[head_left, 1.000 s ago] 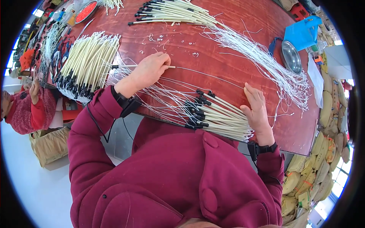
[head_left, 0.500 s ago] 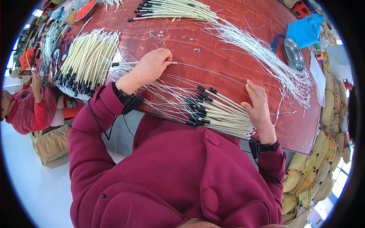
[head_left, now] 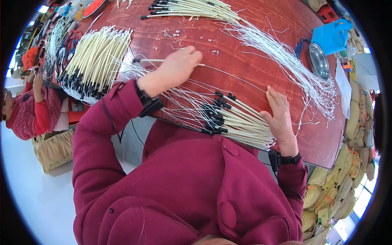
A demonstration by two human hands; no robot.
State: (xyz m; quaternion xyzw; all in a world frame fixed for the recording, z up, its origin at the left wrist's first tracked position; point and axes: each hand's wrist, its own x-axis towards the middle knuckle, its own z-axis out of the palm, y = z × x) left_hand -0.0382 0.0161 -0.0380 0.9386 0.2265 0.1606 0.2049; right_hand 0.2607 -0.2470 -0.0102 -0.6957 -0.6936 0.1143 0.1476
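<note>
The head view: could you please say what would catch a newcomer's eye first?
Probably the glossy red wooden table, with a bundle of cream, black-ended rods at its left. A long sheaf of thin white strings trails down its right side, near a bright blue container. Between them, the left hand covers part of one cream rod.

Gotta be small workshop, hand-assembly type: red-brown counter (head_left: 314, 143) loaded with bundled cream tubes (head_left: 96, 55) and long white strings (head_left: 281, 56), stuffed sacks (head_left: 344, 162) piled at right, co-worker (head_left: 34, 114) over on left.
</note>
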